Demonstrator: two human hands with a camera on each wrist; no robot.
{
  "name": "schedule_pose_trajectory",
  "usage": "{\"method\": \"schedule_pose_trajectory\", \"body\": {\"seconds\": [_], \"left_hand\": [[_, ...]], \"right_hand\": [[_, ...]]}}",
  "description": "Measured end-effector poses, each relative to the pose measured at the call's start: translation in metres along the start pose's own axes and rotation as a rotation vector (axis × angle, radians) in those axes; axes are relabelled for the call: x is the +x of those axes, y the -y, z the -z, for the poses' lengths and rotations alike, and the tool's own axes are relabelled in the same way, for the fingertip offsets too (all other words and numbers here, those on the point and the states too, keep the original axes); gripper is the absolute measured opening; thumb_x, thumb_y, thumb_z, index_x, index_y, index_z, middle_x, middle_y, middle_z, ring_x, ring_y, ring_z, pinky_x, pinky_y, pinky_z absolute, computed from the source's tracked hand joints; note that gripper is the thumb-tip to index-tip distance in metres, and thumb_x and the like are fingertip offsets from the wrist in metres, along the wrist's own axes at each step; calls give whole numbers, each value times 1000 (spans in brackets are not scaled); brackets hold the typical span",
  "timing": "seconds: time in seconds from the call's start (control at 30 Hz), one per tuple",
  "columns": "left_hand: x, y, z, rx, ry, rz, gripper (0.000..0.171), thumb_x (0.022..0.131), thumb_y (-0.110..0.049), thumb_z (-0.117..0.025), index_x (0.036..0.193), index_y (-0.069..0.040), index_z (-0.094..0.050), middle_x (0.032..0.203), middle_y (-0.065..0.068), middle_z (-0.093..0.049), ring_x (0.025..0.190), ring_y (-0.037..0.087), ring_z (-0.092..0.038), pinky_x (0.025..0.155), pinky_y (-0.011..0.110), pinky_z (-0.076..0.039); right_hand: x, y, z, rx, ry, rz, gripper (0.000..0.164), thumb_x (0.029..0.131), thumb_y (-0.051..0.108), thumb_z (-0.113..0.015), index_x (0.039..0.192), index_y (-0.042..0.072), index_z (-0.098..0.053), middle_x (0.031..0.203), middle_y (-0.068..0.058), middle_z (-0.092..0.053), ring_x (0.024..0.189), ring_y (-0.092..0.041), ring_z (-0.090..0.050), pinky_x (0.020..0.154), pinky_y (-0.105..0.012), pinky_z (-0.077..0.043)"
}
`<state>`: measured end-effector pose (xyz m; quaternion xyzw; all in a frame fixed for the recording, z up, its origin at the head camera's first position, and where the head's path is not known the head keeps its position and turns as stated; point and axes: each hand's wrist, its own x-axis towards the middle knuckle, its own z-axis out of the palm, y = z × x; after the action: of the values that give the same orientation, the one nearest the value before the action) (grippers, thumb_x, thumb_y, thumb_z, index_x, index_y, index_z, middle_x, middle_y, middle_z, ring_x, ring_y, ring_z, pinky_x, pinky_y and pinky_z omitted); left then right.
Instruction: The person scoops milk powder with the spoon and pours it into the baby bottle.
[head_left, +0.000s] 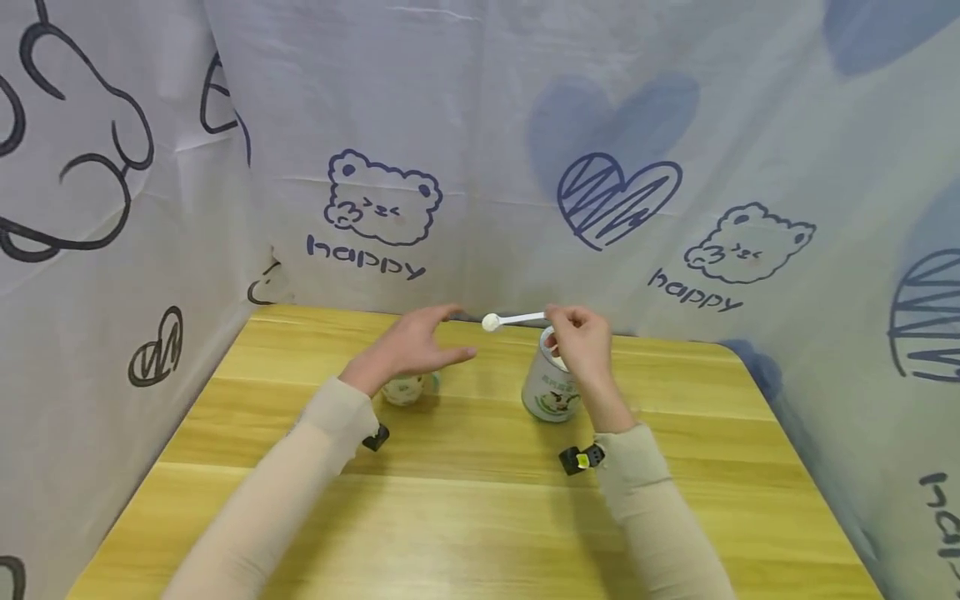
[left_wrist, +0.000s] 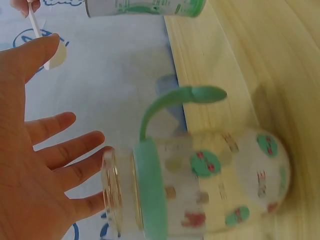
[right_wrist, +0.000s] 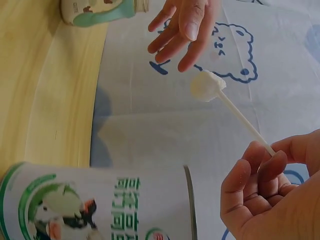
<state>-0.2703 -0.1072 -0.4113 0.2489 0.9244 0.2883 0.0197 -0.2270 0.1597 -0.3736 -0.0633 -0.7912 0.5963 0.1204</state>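
My right hand (head_left: pixel 585 346) pinches the handle end of a white measuring scoop (right_wrist: pixel 242 119), heaped with white powder (right_wrist: pixel 206 86). Below that hand stands an open milk powder can (head_left: pixel 546 387) with green print and a cow picture. To the left, a clear bottle (left_wrist: pixel 182 170) stands uncovered on the table, with a mint-green collar and handle (left_wrist: pixel 167 100) and printed figures. My left hand (head_left: pixel 412 343), fingers spread and relaxed, is beside the bottle's open mouth and holds nothing. In the head view this hand and wrist hide most of the bottle. The scoop's bowl is between both hands.
The wooden table (head_left: pixel 465 517) carries the can and the bottle toward its far edge. A pale curtain (head_left: pixel 480 125) with bear and heart drawings hangs behind and along the sides. Black wrist cameras (head_left: pixel 577 460) sit at both sleeves.
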Motion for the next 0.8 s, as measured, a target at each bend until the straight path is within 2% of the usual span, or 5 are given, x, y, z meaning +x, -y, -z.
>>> {"method": "schedule_pose_trajectory", "body": {"seconds": [0.17,0.33,0.43,0.6,0.8], "left_hand": [[-11,12,6,-8,-11,9,90,92,-68,-68,163,-18,-40,163,11,-49,143,34,-54,119,56,-45],[-24,23,11,-19,-17,13,92,92,-65,-71,162,-14,-40,160,16,-50,136,36,-58,115,57,-49],[-30,31,13,-20,-18,30,93,91,-64,-73,162,-13,-40,159,17,-51,142,39,-53,117,60,-46],[-37,41,13,-38,-20,64,94,89,-62,-77,161,-14,-41,158,18,-51,142,40,-53,116,61,-47],[-44,50,14,-53,-28,73,93,87,-59,-79,160,-13,-43,159,18,-51,142,39,-54,116,60,-47]], "right_hand": [[-1,3,-12,20,26,0,27,102,25,-67,96,0,-75,71,-3,-69,57,-15,-63,57,-25,-57],[-2,4,-26,39,49,19,28,103,23,-66,99,-3,-75,104,-12,-75,59,-8,-63,60,-25,-59],[-3,4,-33,35,66,13,28,102,25,-66,99,-1,-75,97,-8,-74,61,-10,-63,63,-28,-60],[-5,6,-41,46,85,6,27,102,26,-67,101,0,-76,83,1,-68,61,-11,-63,60,-24,-57],[-7,8,-51,38,99,29,29,101,26,-68,103,-2,-76,71,0,-67,61,-13,-63,58,-23,-55]]}}
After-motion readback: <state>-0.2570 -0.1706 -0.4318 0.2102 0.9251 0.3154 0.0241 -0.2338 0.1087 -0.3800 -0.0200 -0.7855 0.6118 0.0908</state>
